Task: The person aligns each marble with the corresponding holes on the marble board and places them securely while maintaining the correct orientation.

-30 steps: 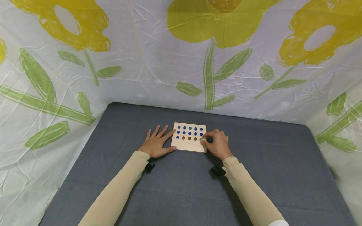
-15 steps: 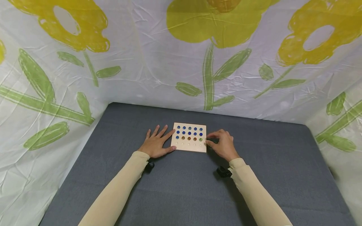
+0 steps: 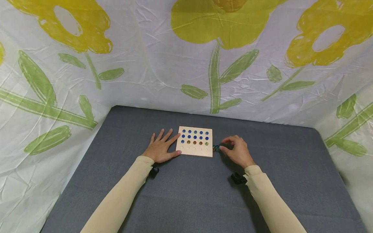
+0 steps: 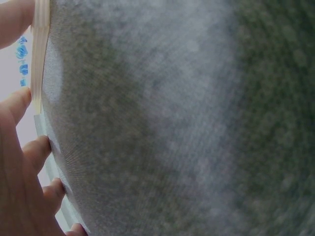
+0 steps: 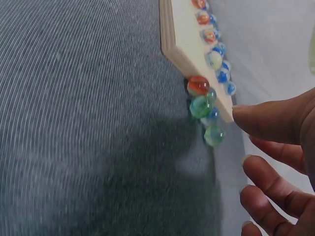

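Observation:
A light wooden board (image 3: 194,153) holds glass marbles in three rows, mostly blue, with amber-red ones and one green in the third. Its front row shows bare hollows. My left hand (image 3: 159,149) lies spread on the table, thumb and index fingertip at the board's left edge; the left wrist view shows these fingers (image 4: 37,155) from the side. Loose marbles (image 3: 216,148) cluster against the board's right edge, among them a red one (image 5: 198,85) and a green one (image 5: 200,106). Just right of them hovers my right hand (image 3: 237,151), fingers loosely bent, thumb and fingertips apart, nothing visible between them.
A dark grey cloth (image 3: 186,194) covers the table. White fabric (image 3: 145,64) printed with yellow flowers hangs behind and along both sides. Each wrist carries a small black camera, such as the right one (image 3: 238,178).
My right hand has drawn back to the right from the green marble at the third row's end, uncovering that marble and the loose ones beside the board. My left hand stays put.

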The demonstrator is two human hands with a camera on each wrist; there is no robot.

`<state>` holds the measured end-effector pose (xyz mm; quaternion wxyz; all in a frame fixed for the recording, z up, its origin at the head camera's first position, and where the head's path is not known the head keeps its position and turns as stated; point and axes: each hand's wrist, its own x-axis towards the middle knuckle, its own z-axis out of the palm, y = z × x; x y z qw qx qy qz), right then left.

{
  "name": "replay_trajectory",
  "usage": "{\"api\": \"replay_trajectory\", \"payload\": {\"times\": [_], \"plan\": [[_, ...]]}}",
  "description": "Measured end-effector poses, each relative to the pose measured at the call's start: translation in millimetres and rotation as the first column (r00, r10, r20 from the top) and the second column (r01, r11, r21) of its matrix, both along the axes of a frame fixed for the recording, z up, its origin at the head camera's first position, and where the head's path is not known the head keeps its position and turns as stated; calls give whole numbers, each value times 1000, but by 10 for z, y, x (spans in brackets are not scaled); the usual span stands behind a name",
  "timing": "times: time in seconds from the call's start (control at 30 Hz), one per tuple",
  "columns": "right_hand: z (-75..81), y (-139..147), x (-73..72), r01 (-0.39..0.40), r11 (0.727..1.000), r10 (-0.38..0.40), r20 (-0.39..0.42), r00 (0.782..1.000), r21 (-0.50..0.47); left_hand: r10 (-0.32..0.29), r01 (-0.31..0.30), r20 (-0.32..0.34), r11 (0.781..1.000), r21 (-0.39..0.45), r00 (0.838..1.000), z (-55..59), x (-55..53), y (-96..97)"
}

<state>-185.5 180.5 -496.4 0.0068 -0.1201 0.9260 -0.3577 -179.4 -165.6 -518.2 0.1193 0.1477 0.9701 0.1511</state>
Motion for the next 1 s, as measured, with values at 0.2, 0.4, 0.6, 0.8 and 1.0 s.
{"api": "replay_trajectory", "payload": {"times": [0.2,0.4,0.6,0.8,1.0], "plan": [[-30,54,-7,-7,1000,6,9,1000,12,3,-3,5,1000,3,1000,9,4,-4],[-49,76,-17,-24,1000,24,21,1000,15,-2,2,-3,1000,3,1000,7,3,-9],[-69,87,-45,-45,999,45,26,999,23,-6,6,-6,1000,8,1000,-3,-1,-12],[-88,102,-81,-53,998,52,31,998,30,0,0,2,1000,1,1000,3,-4,-7],[-107,128,-118,-78,996,77,46,996,40,-7,7,-7,1000,-5,1000,15,8,-3]]}}
